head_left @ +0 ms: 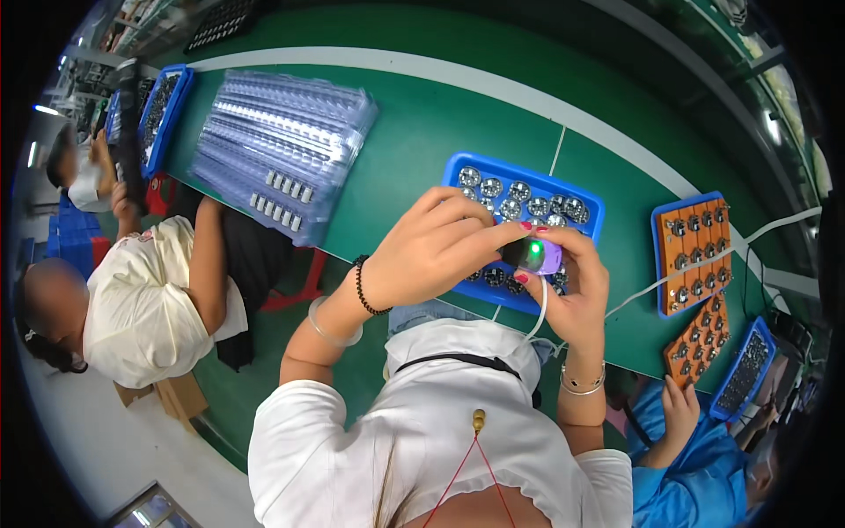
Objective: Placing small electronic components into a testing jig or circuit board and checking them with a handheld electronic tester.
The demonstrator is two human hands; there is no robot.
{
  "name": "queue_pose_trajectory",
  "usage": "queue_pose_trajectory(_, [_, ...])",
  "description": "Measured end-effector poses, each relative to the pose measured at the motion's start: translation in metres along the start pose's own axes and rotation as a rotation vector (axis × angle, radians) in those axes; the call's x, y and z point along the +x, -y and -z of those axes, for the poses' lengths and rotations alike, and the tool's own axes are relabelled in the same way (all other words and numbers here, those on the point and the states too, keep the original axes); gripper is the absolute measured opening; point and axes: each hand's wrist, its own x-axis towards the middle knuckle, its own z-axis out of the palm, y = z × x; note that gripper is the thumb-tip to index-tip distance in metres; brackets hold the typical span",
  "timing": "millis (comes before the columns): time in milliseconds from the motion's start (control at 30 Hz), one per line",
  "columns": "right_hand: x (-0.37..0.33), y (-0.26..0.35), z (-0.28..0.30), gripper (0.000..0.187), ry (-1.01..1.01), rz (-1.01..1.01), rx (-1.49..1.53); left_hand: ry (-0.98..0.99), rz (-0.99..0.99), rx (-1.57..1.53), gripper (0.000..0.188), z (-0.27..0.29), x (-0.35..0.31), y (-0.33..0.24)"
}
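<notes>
Head view: at the left, a worker in a pale shirt [145, 304] is near clear plastic trays [273, 141] with little silver blocks [286, 189]. Next, the left hand [444, 242] bends its fingers at a small purple gadget [551, 258] with a green light; you cannot tell if it grips. The gadget is over a blue tray [598, 214] of round metal parts [519, 191]. The right hand [579, 286] pinches the gadget. Farther right, another blue tray [657, 264] holds orange strips [689, 249].
</notes>
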Motion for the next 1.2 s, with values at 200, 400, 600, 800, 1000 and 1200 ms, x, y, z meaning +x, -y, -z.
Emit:
queue_pose_trajectory(200, [-0.005,0.001,-0.005,0.048,-0.106,-0.084,0.189,-0.073,0.017,-0.102,0.042,-0.001,0.001,-0.003])
queue_pose_trajectory(400, [-0.012,-0.002,-0.005,0.049,-0.113,-0.072,0.172,-0.059,0.089,-0.142,0.042,-0.002,-0.005,-0.008])
queue_pose_trajectory(600, [-0.011,-0.007,-0.005,0.048,-0.088,-0.068,0.154,0.012,0.142,-0.066,0.027,0.003,-0.011,-0.002])
queue_pose_trajectory(800, [-0.018,-0.016,-0.015,0.045,-0.275,-0.102,0.295,0.024,0.286,-0.001,0.015,0.004,-0.042,0.004])
queue_pose_trajectory(1000, [-0.025,-0.017,-0.013,0.047,-0.246,-0.140,0.337,0.054,0.440,0.125,0.012,-0.019,-0.063,0.009])
queue_pose_trajectory(1200, [-0.028,-0.019,-0.014,0.047,-0.227,-0.120,0.350,0.055,0.406,0.080,0.014,-0.031,-0.065,0.014])
